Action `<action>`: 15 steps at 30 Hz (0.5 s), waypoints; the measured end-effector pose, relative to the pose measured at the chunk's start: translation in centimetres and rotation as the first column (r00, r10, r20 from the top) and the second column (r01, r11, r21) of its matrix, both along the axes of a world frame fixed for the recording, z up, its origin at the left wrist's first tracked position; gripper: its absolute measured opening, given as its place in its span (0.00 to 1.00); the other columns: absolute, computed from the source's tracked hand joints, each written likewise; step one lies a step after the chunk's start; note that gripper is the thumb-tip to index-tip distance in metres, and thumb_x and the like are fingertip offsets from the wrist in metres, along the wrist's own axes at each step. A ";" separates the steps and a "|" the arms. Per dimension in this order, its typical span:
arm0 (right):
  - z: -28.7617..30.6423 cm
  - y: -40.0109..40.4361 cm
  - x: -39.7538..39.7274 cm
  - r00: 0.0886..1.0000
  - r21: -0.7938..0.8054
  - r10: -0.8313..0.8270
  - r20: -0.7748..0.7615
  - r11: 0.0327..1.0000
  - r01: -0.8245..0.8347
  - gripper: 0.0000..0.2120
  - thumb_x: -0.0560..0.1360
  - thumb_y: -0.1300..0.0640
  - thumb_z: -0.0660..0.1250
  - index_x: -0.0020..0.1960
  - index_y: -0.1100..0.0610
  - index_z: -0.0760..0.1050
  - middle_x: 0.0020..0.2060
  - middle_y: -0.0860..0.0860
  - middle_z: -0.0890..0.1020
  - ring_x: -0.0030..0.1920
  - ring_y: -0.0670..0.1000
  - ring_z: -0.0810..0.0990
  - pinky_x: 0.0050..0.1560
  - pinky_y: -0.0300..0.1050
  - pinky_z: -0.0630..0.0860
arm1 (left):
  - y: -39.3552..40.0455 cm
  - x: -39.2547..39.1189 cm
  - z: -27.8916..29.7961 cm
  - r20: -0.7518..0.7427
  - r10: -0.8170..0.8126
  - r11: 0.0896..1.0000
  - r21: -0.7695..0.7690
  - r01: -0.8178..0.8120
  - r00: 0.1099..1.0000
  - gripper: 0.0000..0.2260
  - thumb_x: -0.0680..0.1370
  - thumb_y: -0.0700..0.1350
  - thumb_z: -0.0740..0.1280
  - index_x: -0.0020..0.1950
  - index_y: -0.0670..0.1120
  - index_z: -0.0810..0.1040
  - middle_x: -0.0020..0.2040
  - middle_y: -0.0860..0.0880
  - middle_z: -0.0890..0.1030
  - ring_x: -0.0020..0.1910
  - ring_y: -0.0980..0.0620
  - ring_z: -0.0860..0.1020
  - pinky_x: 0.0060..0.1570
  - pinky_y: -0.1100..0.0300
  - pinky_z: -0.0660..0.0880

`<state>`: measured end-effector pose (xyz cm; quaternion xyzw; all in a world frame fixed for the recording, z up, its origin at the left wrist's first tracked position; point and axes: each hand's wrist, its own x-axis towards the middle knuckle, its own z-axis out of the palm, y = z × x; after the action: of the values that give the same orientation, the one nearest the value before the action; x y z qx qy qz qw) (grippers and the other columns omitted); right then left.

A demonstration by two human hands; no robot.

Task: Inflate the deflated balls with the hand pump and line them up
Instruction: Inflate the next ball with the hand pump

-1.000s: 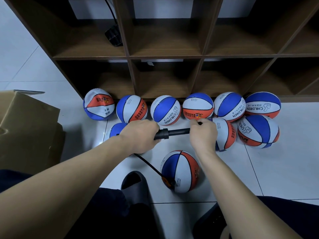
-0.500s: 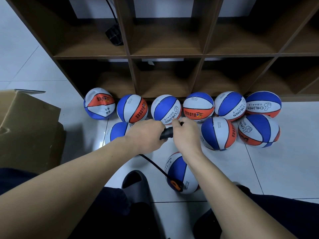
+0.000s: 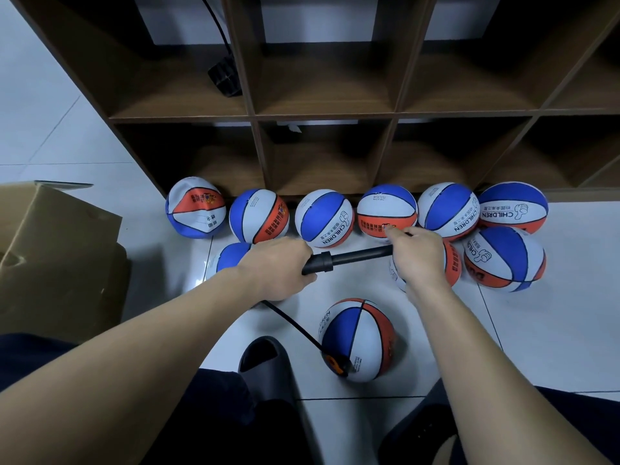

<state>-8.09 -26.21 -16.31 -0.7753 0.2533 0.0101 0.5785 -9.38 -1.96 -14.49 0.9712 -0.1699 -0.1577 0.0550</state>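
Observation:
I hold a black hand pump (image 3: 349, 258) level above the floor. My left hand (image 3: 278, 266) grips its barrel and my right hand (image 3: 416, 253) grips the handle end, pulled out to the right. A black hose (image 3: 292, 325) runs from the pump down to a red, white and blue ball (image 3: 360, 340) on the floor between my feet. Several matching balls (image 3: 323, 218) stand in a row against the shelf, the leftmost ball (image 3: 194, 208) dented. More balls lie in front of the row, one (image 3: 233, 256) partly hidden behind my left hand.
A brown wooden shelf unit (image 3: 322, 112) with open cubbies rises behind the balls. A cardboard box (image 3: 57, 250) stands at the left. A dark slipper (image 3: 268, 367) is on the white tiled floor (image 3: 536, 330) by the ball.
My right hand has pulled the pump handle out to the right again after pushing it in half a second ago. The ball on the hose has shifted slightly.

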 end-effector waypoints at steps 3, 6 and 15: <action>-0.1 0.0 -0.1 0.999 -0.048 -0.047 0.025 0.998 0.048 0.23 0.80 0.56 0.71 0.33 0.57 0.63 0.27 0.49 0.64 0.31 0.52 0.61 0.35 0.48 0.61 | -0.1 0.1 0.1 0.003 0.003 1.000 0.012 -0.003 1.000 0.09 0.82 0.57 0.70 0.47 0.54 0.79 0.39 0.53 0.78 0.38 0.54 0.77 0.35 0.56 0.72; -0.6 1.5 -0.7 0.998 -0.140 -0.039 0.039 0.989 0.044 0.22 0.81 0.56 0.68 0.31 0.55 0.63 0.27 0.51 0.66 0.32 0.54 0.64 0.36 0.50 0.63 | 0.0 0.0 -0.1 0.004 0.004 1.000 0.031 -0.004 1.000 0.08 0.82 0.56 0.69 0.47 0.54 0.80 0.38 0.53 0.79 0.37 0.53 0.77 0.34 0.57 0.72; -0.5 5.5 -2.4 0.996 -0.217 0.081 0.028 0.973 -0.073 0.18 0.83 0.54 0.64 0.35 0.58 0.70 0.31 0.52 0.73 0.34 0.53 0.71 0.36 0.50 0.68 | -0.6 -0.6 -0.3 0.002 -0.004 1.000 0.012 0.004 1.000 0.10 0.83 0.57 0.67 0.46 0.53 0.79 0.38 0.52 0.79 0.38 0.51 0.78 0.38 0.53 0.78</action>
<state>-10.48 -20.72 -16.86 -0.8429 0.2120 -0.0090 0.4944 -9.99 -2.57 -14.81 0.9713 -0.1708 -0.1581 0.0489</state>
